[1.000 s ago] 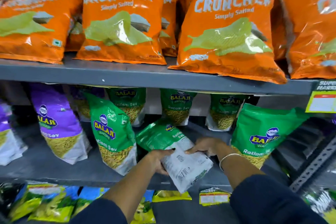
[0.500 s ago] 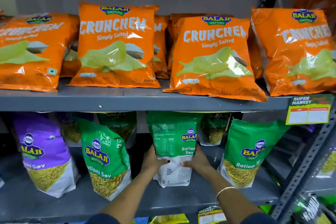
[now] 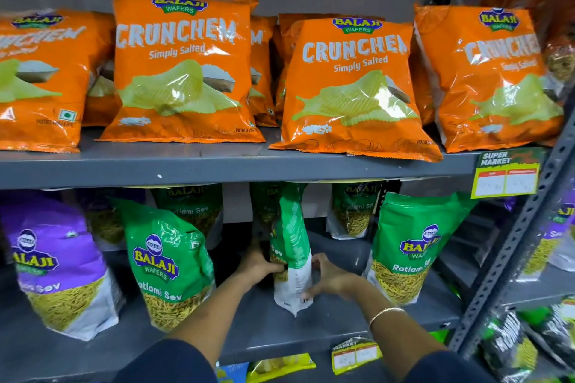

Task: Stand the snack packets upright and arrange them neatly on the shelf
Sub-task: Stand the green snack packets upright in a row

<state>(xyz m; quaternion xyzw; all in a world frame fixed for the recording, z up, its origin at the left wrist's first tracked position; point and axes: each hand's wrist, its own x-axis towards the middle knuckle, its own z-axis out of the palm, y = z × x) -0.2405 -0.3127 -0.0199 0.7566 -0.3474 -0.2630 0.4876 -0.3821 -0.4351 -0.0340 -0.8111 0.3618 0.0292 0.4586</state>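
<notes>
While edge-on, packet (image 3: 292, 246) between hands (image 3: 294, 274).

**shelfwatcher:** so what's the person actually wearing? All I can make out is arms.

**aisle9:** dark navy sleeves (image 3: 168, 361) on both sides, pushed up so the forearms are bare. Thin gold-coloured bangle (image 3: 385, 311) on the right wrist. Left hand (image 3: 258, 267) and right hand (image 3: 333, 278) are bare, no gloves, no rings I can make out. Nails look short, but it's too blurry to be sure.
</notes>
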